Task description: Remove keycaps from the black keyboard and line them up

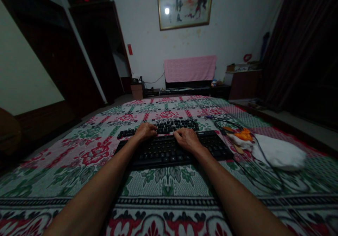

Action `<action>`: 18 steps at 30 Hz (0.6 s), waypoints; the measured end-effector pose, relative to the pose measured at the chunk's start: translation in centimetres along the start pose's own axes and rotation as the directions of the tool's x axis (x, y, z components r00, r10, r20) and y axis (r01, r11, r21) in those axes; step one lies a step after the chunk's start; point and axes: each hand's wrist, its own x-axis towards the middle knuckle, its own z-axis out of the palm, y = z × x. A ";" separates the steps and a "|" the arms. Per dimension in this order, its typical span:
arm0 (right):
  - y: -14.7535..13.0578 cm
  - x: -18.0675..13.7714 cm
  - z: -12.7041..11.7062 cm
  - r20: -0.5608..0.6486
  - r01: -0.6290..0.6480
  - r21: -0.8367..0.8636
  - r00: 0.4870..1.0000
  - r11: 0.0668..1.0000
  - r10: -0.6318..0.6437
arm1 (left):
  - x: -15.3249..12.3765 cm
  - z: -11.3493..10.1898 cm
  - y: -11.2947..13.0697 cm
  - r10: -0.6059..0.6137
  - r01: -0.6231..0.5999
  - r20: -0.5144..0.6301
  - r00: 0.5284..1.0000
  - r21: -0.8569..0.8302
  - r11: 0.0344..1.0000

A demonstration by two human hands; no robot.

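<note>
A black computer keyboard [169,155] lies flat on a patterned bedspread. Keycaps sit on its nearest rows, while small pale dots show in the rows farther back. Just beyond its far edge, loose black keycaps [182,124] are spread in a band. My left hand [145,130] is over the keyboard's far edge, its fingers curled together by the loose keycaps. On the other side of the middle is my right hand [186,137], thumb and fingers closed near the same keycaps. Whatever either hand holds is too small and dark to make out.
Right of the keyboard lie black cables [260,179], an orange item [243,134] and a white cloth-like bundle [281,151]. The bedspread [92,155] reaches toward a low cabinet with a pink cloth [190,69] over something. A framed picture [185,7] hangs on the wall.
</note>
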 end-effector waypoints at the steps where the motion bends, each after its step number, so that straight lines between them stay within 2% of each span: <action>1: 0.0 0.0 0.0 0.005 -0.006 -0.001 1.000 1.000 0.006 | 0.1 0.0 0.0 -0.012 0.012 0.007 1.000 0.004 1.000; 13: 0.0 0.0 -0.1 0.016 -0.007 0.011 1.000 1.000 0.007 | 0.6 0.5 0.5 0.015 -0.016 0.039 0.999 0.046 0.999; 18: -0.1 0.0 0.0 0.010 -0.007 0.009 1.000 1.000 0.007 | 0.1 0.4 1.0 0.098 -0.101 0.024 0.995 0.112 0.989</action>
